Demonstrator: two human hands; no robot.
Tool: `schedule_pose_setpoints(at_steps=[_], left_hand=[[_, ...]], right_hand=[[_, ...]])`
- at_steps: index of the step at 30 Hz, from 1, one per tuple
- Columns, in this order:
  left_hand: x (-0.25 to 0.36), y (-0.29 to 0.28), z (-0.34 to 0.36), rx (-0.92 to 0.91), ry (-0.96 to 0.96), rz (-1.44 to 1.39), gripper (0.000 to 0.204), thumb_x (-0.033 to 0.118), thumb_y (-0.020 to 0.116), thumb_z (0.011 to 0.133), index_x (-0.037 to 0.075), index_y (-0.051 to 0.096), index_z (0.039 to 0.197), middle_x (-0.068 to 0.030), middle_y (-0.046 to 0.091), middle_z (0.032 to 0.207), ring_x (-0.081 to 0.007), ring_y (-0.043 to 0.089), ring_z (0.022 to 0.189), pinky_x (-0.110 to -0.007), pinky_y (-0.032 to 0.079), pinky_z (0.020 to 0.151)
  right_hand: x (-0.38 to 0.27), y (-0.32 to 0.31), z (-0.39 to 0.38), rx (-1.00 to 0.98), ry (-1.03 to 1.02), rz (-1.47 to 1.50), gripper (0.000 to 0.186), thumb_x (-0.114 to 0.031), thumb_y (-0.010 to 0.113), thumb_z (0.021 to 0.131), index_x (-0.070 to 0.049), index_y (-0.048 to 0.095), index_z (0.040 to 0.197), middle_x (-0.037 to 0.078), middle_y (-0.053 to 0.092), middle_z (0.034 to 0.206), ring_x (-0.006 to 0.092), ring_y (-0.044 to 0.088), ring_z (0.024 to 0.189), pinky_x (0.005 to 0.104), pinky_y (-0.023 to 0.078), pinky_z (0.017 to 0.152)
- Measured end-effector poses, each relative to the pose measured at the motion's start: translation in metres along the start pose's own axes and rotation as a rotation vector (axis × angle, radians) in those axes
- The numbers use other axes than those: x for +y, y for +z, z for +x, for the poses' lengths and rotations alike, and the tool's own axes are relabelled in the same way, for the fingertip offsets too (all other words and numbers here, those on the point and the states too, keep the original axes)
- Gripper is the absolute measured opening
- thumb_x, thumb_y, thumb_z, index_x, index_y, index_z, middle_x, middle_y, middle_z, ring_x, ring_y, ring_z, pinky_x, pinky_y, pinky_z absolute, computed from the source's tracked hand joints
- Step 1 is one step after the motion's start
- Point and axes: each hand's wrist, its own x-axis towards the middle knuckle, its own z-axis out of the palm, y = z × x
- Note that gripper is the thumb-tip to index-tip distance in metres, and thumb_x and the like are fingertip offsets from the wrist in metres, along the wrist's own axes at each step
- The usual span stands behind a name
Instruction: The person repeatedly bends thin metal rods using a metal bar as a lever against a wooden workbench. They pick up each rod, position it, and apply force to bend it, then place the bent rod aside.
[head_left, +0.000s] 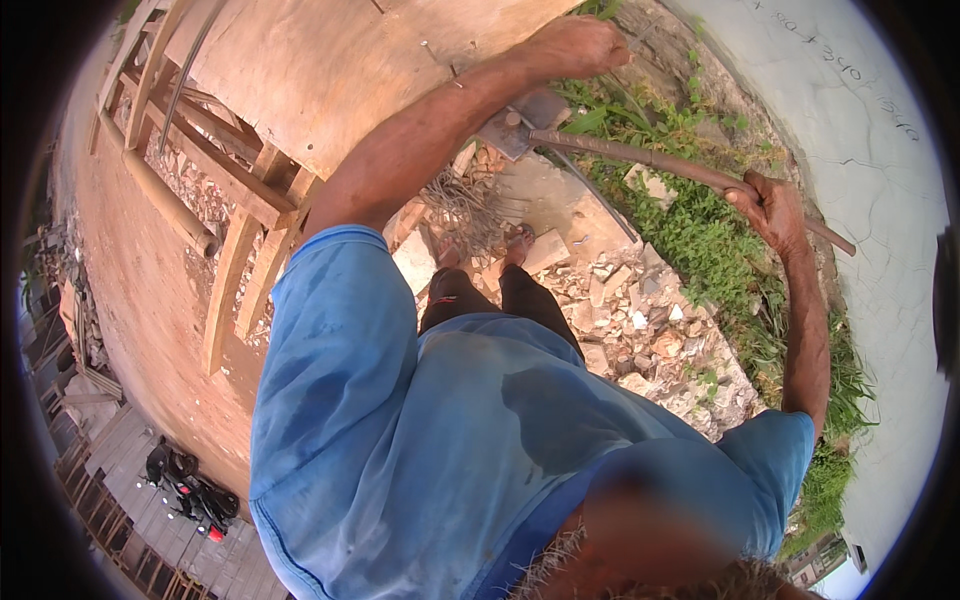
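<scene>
Palm of left hand hidden, plywood cropped

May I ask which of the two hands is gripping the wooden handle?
The right hand, closed around the wooden handle near its outer end; the left hand is curled near the plywood, apart from the handle.

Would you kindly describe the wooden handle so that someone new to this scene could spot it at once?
Find the large pale wall along the right side of the view, then the green weeds growing beside it. Slanting across them is a slim brown wooden handle. Unlike the thick round pole at the left, it is gripped by the right hand.
</scene>
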Motion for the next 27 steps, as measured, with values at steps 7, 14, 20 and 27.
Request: schedule_pose_setpoints(at_steps=[7,14,20,27], left_hand=[[0.0,-0.001,0.005,-0.11,-0.039,0.042,0.038,0.037,0.052,0.098,0.005,0.071,0.09,-0.0175,0.069,0.084,-0.0343,0.068,0.09,-0.052,0.051,0.085],[-0.003,0.0,0.003,-0.054,0.029,0.036,0.038,0.037,0.052,0.098,0.004,0.07,0.095,-0.0173,0.07,0.082,-0.035,0.069,0.085,-0.051,0.051,0.086],[0.002,-0.01,0.004,-0.162,-0.106,-0.016,0.03,0.026,0.056,0.091,-0.001,0.069,0.094,-0.0241,0.068,0.092,-0.0378,0.066,0.093,-0.051,0.051,0.078],[0.01,-0.015,-0.002,-0.044,0.001,-0.034,0.029,0.025,0.055,0.089,0.0,0.07,0.088,-0.0241,0.068,0.086,-0.0402,0.066,0.085,-0.051,0.051,0.076]], right_hand=[[0.013,-0.023,0.05,0.04,-0.182,-0.076,0.076,-0.077,0.053,0.084,-0.001,0.059,0.076,0.012,0.045,0.053,0.0276,0.048,0.049,0.0426,0.038,0.05],[0.023,-0.027,0.074,0.026,-0.238,-0.124,0.079,-0.079,0.05,0.084,-0.001,0.058,0.076,0.013,0.044,0.052,0.0318,0.05,0.05,0.0441,0.039,0.051],[0.031,-0.01,0.087,0.04,-0.283,-0.12,0.081,-0.081,0.048,0.083,-0.001,0.059,0.075,0.012,0.043,0.051,0.0319,0.049,0.049,0.0446,0.039,0.051],[0.029,0.002,0.069,0.058,-0.208,-0.07,0.081,-0.082,0.049,0.082,-0.002,0.058,0.074,0.01,0.042,0.05,0.0277,0.047,0.047,0.0441,0.038,0.05]])
